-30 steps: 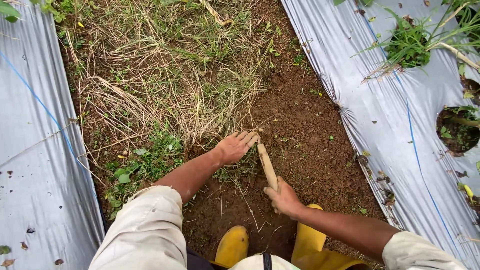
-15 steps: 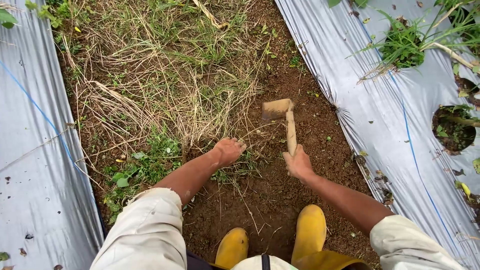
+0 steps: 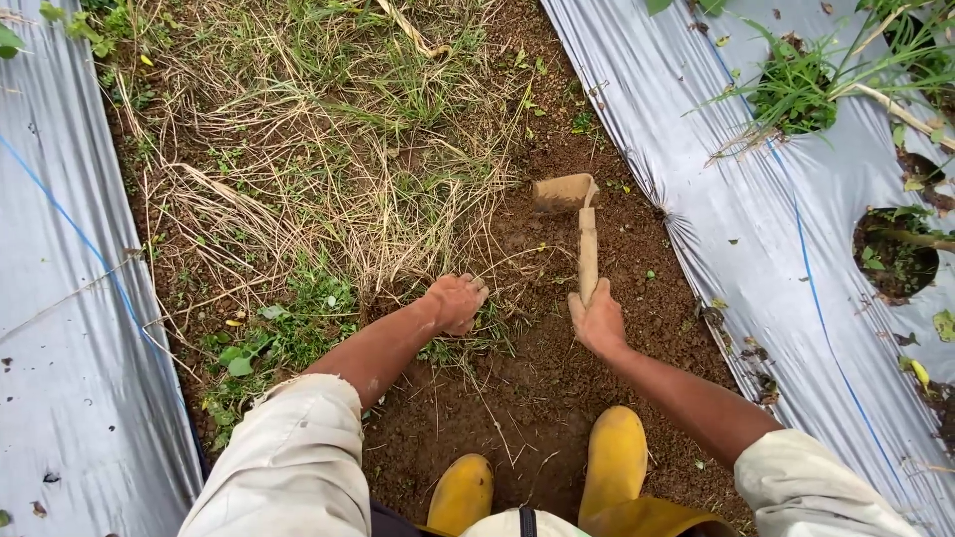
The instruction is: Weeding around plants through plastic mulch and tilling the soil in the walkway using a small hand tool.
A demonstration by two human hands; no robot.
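Gripping a short hand hoe (image 3: 582, 224) by its wooden handle, the right hand (image 3: 597, 320) is closed tight around the lower end while the mud-caked blade stands ahead of the knuckles, just above the bare brown soil (image 3: 557, 398). Beside it the left hand (image 3: 456, 302) is fisted around a tuft of dry grass (image 3: 398, 214) at ground level. Yellow rubber boots (image 3: 612, 462) stand below, between two strips of grey plastic mulch (image 3: 696, 169)
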